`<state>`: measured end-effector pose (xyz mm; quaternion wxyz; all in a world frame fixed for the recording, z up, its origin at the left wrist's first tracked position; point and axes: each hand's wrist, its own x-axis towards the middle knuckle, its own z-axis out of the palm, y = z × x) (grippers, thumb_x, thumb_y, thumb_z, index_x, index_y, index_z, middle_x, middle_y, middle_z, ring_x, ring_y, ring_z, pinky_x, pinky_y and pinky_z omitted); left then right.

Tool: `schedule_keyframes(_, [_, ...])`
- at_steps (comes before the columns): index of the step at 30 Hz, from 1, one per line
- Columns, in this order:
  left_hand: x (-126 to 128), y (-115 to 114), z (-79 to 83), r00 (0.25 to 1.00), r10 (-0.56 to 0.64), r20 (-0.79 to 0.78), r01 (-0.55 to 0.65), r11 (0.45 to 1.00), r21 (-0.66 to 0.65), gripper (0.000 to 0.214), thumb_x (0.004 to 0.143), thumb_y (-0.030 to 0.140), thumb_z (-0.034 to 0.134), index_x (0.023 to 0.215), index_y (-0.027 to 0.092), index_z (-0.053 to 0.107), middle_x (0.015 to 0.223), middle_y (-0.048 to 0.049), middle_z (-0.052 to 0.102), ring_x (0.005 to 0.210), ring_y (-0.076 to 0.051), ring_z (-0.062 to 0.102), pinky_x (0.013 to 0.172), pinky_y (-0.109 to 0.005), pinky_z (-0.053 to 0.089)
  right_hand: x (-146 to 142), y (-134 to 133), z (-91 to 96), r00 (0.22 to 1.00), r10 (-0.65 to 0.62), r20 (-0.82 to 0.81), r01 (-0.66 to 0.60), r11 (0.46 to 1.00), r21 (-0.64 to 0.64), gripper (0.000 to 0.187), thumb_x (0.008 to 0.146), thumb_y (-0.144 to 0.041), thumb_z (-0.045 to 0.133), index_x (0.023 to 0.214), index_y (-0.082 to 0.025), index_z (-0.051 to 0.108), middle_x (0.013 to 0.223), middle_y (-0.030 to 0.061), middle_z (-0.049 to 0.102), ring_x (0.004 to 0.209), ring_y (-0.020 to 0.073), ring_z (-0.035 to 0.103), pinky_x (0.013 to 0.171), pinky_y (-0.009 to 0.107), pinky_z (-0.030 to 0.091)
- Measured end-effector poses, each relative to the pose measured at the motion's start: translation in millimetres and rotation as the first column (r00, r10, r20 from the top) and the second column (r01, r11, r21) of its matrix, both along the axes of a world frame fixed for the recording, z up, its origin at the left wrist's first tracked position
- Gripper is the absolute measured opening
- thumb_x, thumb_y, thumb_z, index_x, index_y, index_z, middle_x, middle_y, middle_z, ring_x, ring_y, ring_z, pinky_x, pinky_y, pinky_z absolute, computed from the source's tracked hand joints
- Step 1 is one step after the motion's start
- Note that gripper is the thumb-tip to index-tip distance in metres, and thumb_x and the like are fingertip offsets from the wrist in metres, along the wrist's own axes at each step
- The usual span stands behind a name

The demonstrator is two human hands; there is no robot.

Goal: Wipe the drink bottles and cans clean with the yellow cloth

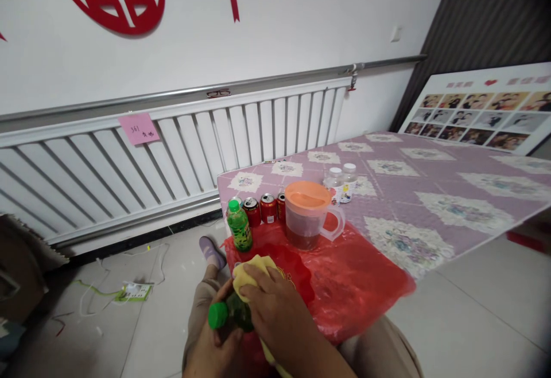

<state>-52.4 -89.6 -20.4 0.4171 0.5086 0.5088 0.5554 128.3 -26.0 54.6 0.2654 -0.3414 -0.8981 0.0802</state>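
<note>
A green-capped plastic bottle (238, 312) lies tilted low in front of me, its cap toward the left. My left hand (215, 343) is wrapped round it near the cap. In my right hand (275, 303) is a yellow cloth (258, 269), pressed against the bottle's far end, which is covered from sight. Just beyond my hands, a red scalloped tray (303, 277) rests on a red plastic sheet (361, 280). Another green bottle (240, 229) stands upright behind the cloth. To its right is a clear pitcher (303, 226) with an orange lid and some brownish liquid inside.
Several red cans (267, 209) stand in a row behind the bottle and pitcher. Two clear jars with white lids (348, 183) are at the back on the patterned tablecloth (396, 168). A white radiator (189, 148) runs along the wall. A power strip (135, 292) with cables lies on the floor.
</note>
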Motion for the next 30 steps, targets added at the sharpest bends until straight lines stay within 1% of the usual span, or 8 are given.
schedule_keyframes(6, [5, -2, 6.2, 0.995, 0.092, 0.041, -0.092, 0.996, 0.019, 0.061, 0.078, 0.048, 0.081, 0.13, 0.021, 0.063, 0.145, -0.0162, 0.06, 0.135, -0.039, 0.056, 0.108, -0.048, 0.052, 17, 17, -32.9, 0.969, -0.219, 0.115, 0.233, 0.963, -0.133, 0.043, 0.087, -0.003, 0.055, 0.119, -0.025, 0.074, 0.143, 0.0055, 0.065, 0.126, 0.0299, 0.06, 0.107, 0.047, 0.05])
schedule_keyframes(10, [12, -3, 12.6, 0.99, 0.095, 0.1, -0.093, 0.995, -0.023, 0.066, 0.076, 0.054, 0.081, 0.13, 0.021, 0.063, 0.143, -0.0169, 0.06, 0.135, -0.04, 0.055, 0.107, -0.048, 0.052, 28, 23, -47.6, 0.941, -0.305, 0.147, 0.323, 0.938, -0.124, 0.043, 0.088, -0.003, 0.053, 0.122, -0.022, 0.073, 0.14, 0.0094, 0.066, 0.128, 0.0325, 0.06, 0.106, 0.049, 0.051])
schedule_keyframes(13, [17, -1, 9.8, 0.982, 0.095, 0.162, -0.088, 0.995, -0.051, 0.064, 0.078, 0.052, 0.079, 0.132, 0.024, 0.059, 0.142, -0.0141, 0.062, 0.127, -0.036, 0.063, 0.106, -0.047, 0.053, 29, 22, -49.5, 0.94, -0.315, 0.131, 0.329, 0.939, -0.101, 0.042, 0.088, -0.002, 0.053, 0.118, -0.023, 0.074, 0.14, 0.0104, 0.066, 0.128, 0.0325, 0.06, 0.104, 0.05, 0.052])
schedule_keyframes(16, [20, 0, 8.3, 0.982, 0.072, 0.174, -0.063, 0.996, -0.059, 0.058, 0.084, 0.047, 0.075, 0.134, 0.027, 0.054, 0.13, -0.0111, 0.071, 0.116, -0.031, 0.071, 0.104, -0.047, 0.054, 24, 14, -44.1, 0.955, -0.279, 0.097, 0.287, 0.954, -0.083, 0.044, 0.088, -0.002, 0.053, 0.121, -0.023, 0.073, 0.141, 0.0095, 0.065, 0.124, 0.0294, 0.062, 0.104, 0.046, 0.053])
schedule_keyframes(20, [25, -2, 19.3, 0.987, 0.104, 0.12, -0.093, 0.992, -0.09, 0.055, 0.082, 0.036, 0.077, 0.132, 0.027, 0.056, 0.131, -0.0104, 0.072, 0.119, -0.031, 0.07, 0.106, -0.046, 0.053, 9, -7, -27.3, 0.995, -0.096, -0.022, 0.097, 0.993, 0.065, 0.039, 0.092, -0.007, 0.052, 0.123, -0.022, 0.07, 0.14, 0.0092, 0.066, 0.13, 0.0263, 0.059, 0.112, 0.044, 0.047])
schedule_keyframes(24, [25, -2, 26.8, 0.982, 0.182, 0.054, -0.175, 0.978, -0.114, 0.062, 0.076, 0.031, 0.08, 0.133, 0.027, 0.057, 0.136, -0.01, 0.069, 0.131, -0.033, 0.062, 0.105, -0.043, 0.055, -2, -20, -17.4, 0.997, 0.059, -0.053, -0.051, 0.988, 0.144, 0.035, 0.096, -0.015, 0.053, 0.127, -0.023, 0.066, 0.13, 0.0079, 0.072, 0.136, 0.0257, 0.054, 0.115, 0.046, 0.044])
schedule_keyframes(28, [16, 1, 8.6, 0.981, 0.192, 0.026, -0.191, 0.981, -0.04, 0.061, 0.073, 0.036, 0.082, 0.128, 0.024, 0.061, 0.134, -0.0125, 0.069, 0.127, -0.035, 0.064, 0.105, -0.045, 0.054, 4, -5, -33.1, 0.993, -0.12, -0.003, 0.12, 0.991, 0.052, 0.038, 0.094, -0.01, 0.054, 0.126, -0.022, 0.068, 0.14, 0.0111, 0.066, 0.131, 0.0266, 0.059, 0.11, 0.045, 0.049])
schedule_keyframes(30, [12, 4, -4.2, 0.961, 0.274, 0.029, -0.274, 0.962, 0.012, 0.062, 0.071, 0.04, 0.083, 0.126, 0.022, 0.061, 0.135, -0.0143, 0.066, 0.123, -0.036, 0.066, 0.102, -0.045, 0.056, 14, 8, -46.0, 0.976, -0.214, 0.046, 0.214, 0.977, -0.011, 0.039, 0.092, -0.006, 0.053, 0.124, -0.02, 0.07, 0.139, 0.0127, 0.066, 0.13, 0.0278, 0.06, 0.109, 0.046, 0.05])
